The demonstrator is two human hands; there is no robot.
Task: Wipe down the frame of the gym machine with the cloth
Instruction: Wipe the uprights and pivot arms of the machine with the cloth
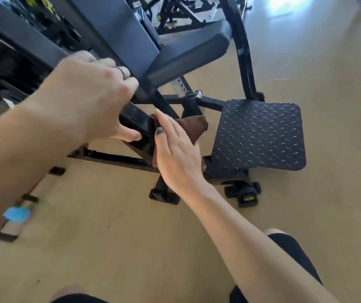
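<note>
A black steel frame bar [137, 122] of the gym machine slants down from the upper left toward the floor. My left hand [87, 95] grips this bar from above, fingers over the top and thumb underneath. Just below it, my right hand [175, 145] presses a brown cloth [193, 127] flat against the lower end of the same bar, fingers straight. Most of the cloth bulges out beyond my fingers on the far side; the rest is hidden under my palm.
A dark padded seat [188, 53] sits above the bar. A black diamond-plate footplate [260, 134] lies to the right, with frame feet [164, 193] and a yellow-capped knob [248, 193] on the tan floor [131, 248]. More machines stand behind. My knees show at the bottom.
</note>
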